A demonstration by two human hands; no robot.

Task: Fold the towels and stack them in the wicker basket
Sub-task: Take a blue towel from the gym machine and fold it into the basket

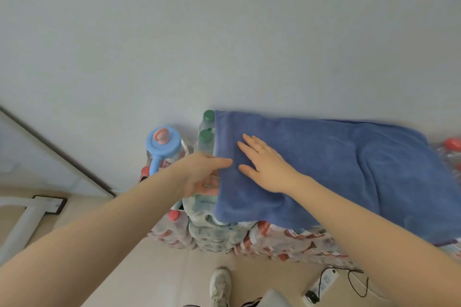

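On top of the stacked packs of bottled water (249, 239) against the wall, I see the blue towel (336, 169) spread flat. My right hand (264, 164) lies palm-down on its left part, fingers straight and slightly spread, a ring on one finger. My left hand (204, 174) is at the towel's left edge, thumb on top and fingers curled under the cloth, pinching it. Just left stand green-capped bottles (206, 136) and a jug with a blue lid (163, 143). Below, a white shoe (220, 284) and a power strip (321, 286) are on the floor.

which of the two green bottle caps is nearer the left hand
The nearer green cap, lower in the view and just above the left hand. The other green cap sits farther back, against the wall, by the blue towel's corner.
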